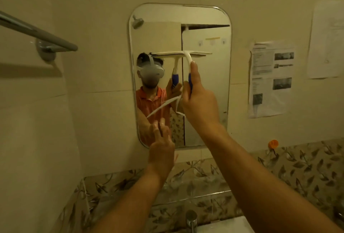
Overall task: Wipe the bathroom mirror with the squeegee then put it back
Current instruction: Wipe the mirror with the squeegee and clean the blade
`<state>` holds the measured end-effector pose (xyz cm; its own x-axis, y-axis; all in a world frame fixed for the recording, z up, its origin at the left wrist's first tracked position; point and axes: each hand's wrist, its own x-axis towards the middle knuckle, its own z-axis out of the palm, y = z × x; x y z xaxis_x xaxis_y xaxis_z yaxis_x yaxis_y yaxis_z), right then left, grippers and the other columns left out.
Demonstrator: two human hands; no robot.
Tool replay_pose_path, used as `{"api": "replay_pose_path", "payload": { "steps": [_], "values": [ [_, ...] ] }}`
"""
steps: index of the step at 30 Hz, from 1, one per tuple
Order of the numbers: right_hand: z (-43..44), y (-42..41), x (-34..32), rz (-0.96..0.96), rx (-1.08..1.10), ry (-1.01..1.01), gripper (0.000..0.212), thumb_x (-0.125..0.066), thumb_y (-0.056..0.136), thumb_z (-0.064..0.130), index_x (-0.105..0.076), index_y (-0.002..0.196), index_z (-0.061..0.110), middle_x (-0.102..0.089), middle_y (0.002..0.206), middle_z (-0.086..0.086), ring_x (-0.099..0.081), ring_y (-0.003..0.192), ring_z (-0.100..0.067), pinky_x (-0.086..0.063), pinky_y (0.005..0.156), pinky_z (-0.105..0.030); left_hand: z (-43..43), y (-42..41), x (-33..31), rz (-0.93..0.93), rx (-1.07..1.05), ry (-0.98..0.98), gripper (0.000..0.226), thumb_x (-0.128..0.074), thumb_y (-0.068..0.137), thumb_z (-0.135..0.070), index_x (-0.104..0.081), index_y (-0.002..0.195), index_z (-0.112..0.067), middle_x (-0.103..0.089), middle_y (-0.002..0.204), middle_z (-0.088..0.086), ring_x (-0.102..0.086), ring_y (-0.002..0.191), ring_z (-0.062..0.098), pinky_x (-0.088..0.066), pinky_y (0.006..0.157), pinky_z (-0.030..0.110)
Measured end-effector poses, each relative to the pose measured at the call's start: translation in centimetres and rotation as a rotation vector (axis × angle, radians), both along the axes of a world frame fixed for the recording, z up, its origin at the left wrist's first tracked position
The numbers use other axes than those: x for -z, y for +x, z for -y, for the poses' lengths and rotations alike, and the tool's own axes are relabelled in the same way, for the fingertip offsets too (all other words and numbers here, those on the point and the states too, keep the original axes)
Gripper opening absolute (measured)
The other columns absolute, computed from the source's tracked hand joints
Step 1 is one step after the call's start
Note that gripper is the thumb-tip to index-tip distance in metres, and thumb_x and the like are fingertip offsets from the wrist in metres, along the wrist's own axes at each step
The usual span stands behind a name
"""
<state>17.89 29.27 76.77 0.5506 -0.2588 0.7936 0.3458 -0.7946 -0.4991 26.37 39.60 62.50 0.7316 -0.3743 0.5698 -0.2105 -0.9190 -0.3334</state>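
Observation:
The mirror is a tall rounded rectangle on the tiled wall straight ahead. A white squeegee with a blue grip has its blade lying level against the glass, about a third of the way down. My right hand is shut on its handle, thumb stretched up along the white neck. A white loop of cord hangs from the handle's end. My left hand is at the mirror's lower left corner, fingers apart and fingertips at the glass, holding nothing.
A metal towel bar sticks out from the wall at the upper left. Printed paper sheets are stuck to the wall right of the mirror, with an orange hook below them. A tap and a white basin edge are at the bottom.

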Motion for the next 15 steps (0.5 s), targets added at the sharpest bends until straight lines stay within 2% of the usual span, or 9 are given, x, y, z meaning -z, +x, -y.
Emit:
{"api": "replay_pose_path", "payload": {
  "steps": [3, 5, 6, 8, 10, 11, 13, 15],
  "values": [
    [-0.5, 1.0, -1.6, -0.048, 0.047, -0.077, 0.063, -0.032, 0.111, 0.036, 0.005, 0.162, 0.040, -0.059, 0.072, -0.004, -0.059, 0.059, -0.017, -0.059, 0.060, -0.041, -0.2, -0.3, -0.1, 0.003, 0.038, -0.031, 0.081, -0.059, 0.090, -0.057, -0.043, 0.150, -0.006, -0.003, 0.162, 0.032, -0.006, 0.146, 0.053, -0.046, 0.108, 0.047],
    [-0.7, 1.3, -1.0, -0.077, 0.084, -0.103, 0.066, -0.032, 0.111, 0.033, 0.010, 0.161, 0.039, -0.060, 0.074, -0.006, -0.060, 0.060, -0.018, -0.060, 0.059, -0.042, -0.3, -0.6, -0.3, -0.014, 0.045, -0.066, 0.085, -0.059, 0.092, -0.052, -0.032, 0.154, -0.001, -0.001, 0.163, 0.031, -0.007, 0.146, 0.053, -0.045, 0.109, 0.046],
    [-0.8, 1.4, -0.4, -0.088, 0.102, -0.112, 0.067, -0.033, 0.111, 0.032, 0.012, 0.160, 0.040, -0.060, 0.075, -0.007, -0.061, 0.060, -0.019, -0.060, 0.058, -0.042, -0.3, -0.3, -0.2, -0.014, 0.034, -0.051, 0.087, -0.058, 0.093, -0.052, -0.028, 0.155, 0.001, -0.002, 0.162, 0.032, -0.006, 0.147, 0.053, -0.042, 0.111, 0.048],
    [-0.8, 1.5, 1.1, -0.118, 0.125, -0.099, 0.071, -0.036, 0.110, 0.029, 0.014, 0.159, 0.041, -0.059, 0.075, -0.007, -0.059, 0.058, -0.018, -0.054, 0.051, -0.036, -0.2, 0.4, 0.2, -0.010, 0.045, -0.028, 0.086, -0.056, 0.092, -0.056, -0.034, 0.153, 0.001, -0.006, 0.161, 0.034, -0.003, 0.146, 0.056, -0.035, 0.115, 0.055],
    [-1.0, 1.3, 3.3, -0.153, 0.139, -0.074, 0.074, -0.038, 0.110, 0.029, 0.016, 0.159, 0.042, -0.056, 0.073, -0.005, -0.055, 0.057, -0.016, -0.046, 0.047, -0.031, -0.3, 0.9, 0.4, -0.051, 0.053, -0.055, 0.087, -0.055, 0.089, -0.059, -0.036, 0.152, -0.001, -0.009, 0.161, 0.032, -0.001, 0.146, 0.056, -0.036, 0.112, 0.060],
    [-1.1, 1.0, 4.7, -0.171, 0.141, -0.066, 0.076, -0.039, 0.109, 0.030, 0.018, 0.158, 0.043, -0.056, 0.074, -0.005, -0.055, 0.058, -0.016, -0.048, 0.049, -0.031, -0.4, 1.0, 0.5, -0.038, 0.037, -0.014, 0.090, -0.052, 0.090, -0.060, -0.032, 0.153, 0.001, -0.013, 0.160, 0.031, -0.002, 0.146, 0.057, -0.035, 0.110, 0.063],
    [-1.6, 0.3, 7.7, -0.202, 0.120, -0.058, 0.074, -0.035, 0.107, 0.039, 0.019, 0.157, 0.044, -0.058, 0.078, -0.005, -0.057, 0.061, -0.017, -0.051, 0.052, -0.033, -0.3, 0.7, 0.5, 0.054, 0.020, 0.137, 0.092, -0.038, 0.096, -0.061, -0.018, 0.155, 0.007, -0.017, 0.158, 0.036, 0.000, 0.144, 0.061, -0.016, 0.113, 0.071],
    [-2.0, -0.3, 10.4, -0.237, 0.105, -0.057, 0.071, -0.015, 0.098, 0.059, 0.020, 0.157, 0.043, -0.058, 0.078, -0.003, -0.055, 0.061, -0.015, -0.043, 0.050, -0.029, -0.4, 0.3, 0.7, 0.091, 0.016, 0.198, 0.092, -0.029, 0.098, -0.061, -0.004, 0.157, 0.006, -0.011, 0.159, 0.037, 0.004, 0.144, 0.062, -0.003, 0.113, 0.072]
  ]
}}
